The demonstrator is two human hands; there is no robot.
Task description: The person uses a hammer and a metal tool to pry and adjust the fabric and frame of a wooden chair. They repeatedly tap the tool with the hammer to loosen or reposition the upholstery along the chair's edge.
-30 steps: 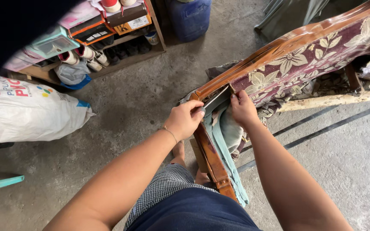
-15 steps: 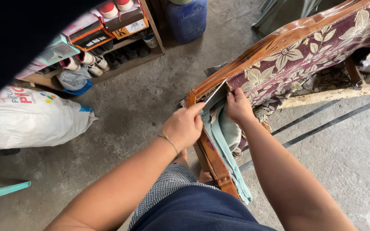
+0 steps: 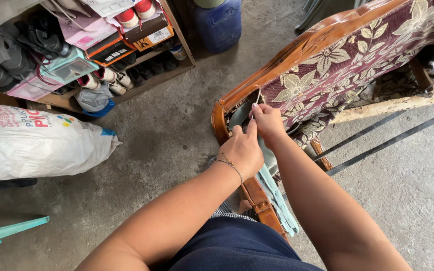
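Two bare hands meet at the corner of the brown varnished wooden sofa frame [image 3: 237, 98], which lies tipped on the concrete floor [image 3: 167, 145]. Right hand [image 3: 267, 120]: thumb and forefinger pinched together on a thin pale pin-like piece [image 3: 255, 104] standing up from the frame corner; can't tell what kind of piece. Left hand [image 3: 244, 150], thin bracelet at the wrist, fingers curled and pressed onto grey-green fabric lining [image 3: 239, 114] just below that corner, touching the right hand. Pale teal cloth strip [image 3: 277, 195] hangs down the frame rail under both forearms. Maroon floral upholstery [image 3: 347, 65] runs right from the corner. Left of the frame: white printed sack [image 3: 36, 140] on the floor, well apart. Beyond it, a low wooden shoe rack [image 3: 141, 55] with boxes. Blue plastic drum [image 3: 218, 22] behind the frame. Pale bare wooden pole [image 3: 393, 105] lies right of the frame.
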